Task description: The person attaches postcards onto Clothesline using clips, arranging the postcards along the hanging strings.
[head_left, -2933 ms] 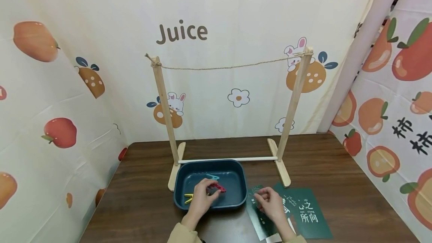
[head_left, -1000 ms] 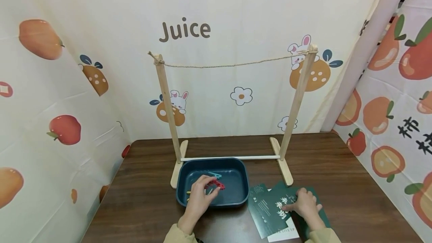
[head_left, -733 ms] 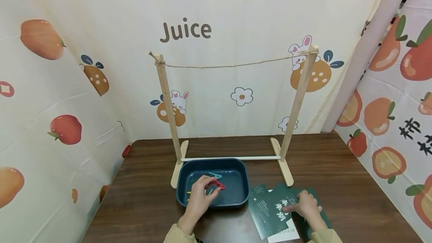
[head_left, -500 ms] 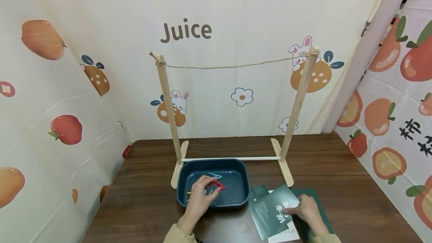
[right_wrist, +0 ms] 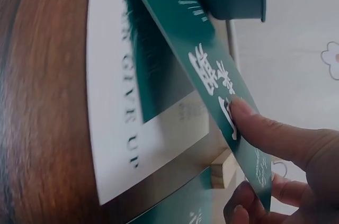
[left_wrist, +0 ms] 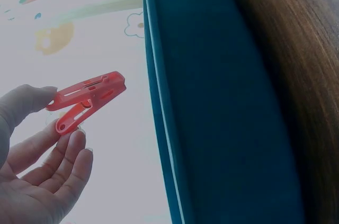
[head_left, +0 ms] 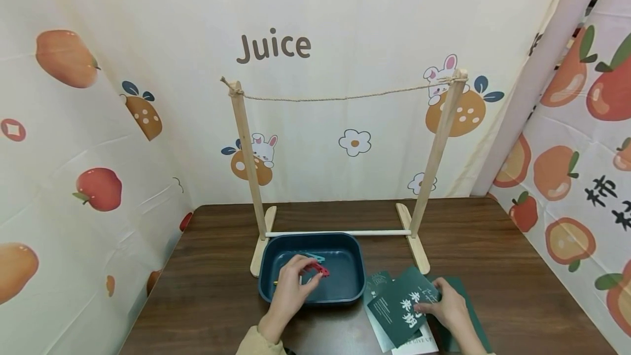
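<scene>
Over the dark blue basin, my left hand pinches a red clothespin by its handle ends, between thumb and index finger. In the left wrist view the pin's tip points away from the palm, beside the basin's wall. My right hand holds a dark green card with white lettering, thumb on top and fingers beneath. In the right wrist view that card is tilted up above a white card printed with dark letters. Blue and yellow clothespins lie in the basin, the yellow mostly hidden by my left hand.
A wooden stand with a left post, a right post and a string tied across their tops stands behind the basin. More green cards lie under and right of my right hand on the brown table.
My right hand moved right over the cards, then took hold of a green card and raised it off the pile. The left hand keeps its pinch on the red clothespin.
</scene>
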Demonstrator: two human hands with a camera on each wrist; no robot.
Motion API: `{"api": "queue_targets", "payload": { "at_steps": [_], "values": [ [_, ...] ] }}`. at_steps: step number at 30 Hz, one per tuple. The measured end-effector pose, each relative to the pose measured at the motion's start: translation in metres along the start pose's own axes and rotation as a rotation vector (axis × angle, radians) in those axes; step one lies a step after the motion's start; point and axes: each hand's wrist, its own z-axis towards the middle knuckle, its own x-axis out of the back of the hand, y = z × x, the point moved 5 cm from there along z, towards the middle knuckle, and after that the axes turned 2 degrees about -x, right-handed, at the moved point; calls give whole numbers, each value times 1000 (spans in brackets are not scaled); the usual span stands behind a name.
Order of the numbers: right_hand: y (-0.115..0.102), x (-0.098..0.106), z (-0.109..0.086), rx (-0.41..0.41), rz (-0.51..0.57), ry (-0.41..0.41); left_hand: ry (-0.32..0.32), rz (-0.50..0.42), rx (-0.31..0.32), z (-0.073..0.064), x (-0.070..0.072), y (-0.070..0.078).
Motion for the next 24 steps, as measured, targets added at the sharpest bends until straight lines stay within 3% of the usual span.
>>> {"api": "queue_targets", "payload": {
  "at_steps": [16, 24],
  "values": [
    [-19, 13, -14, 108, 104, 137, 3, 25, -73, 5, 10, 11],
    [-27, 17, -20, 114, 207, 203, -16, 46, -102, 5, 15, 17]
  ]
}}
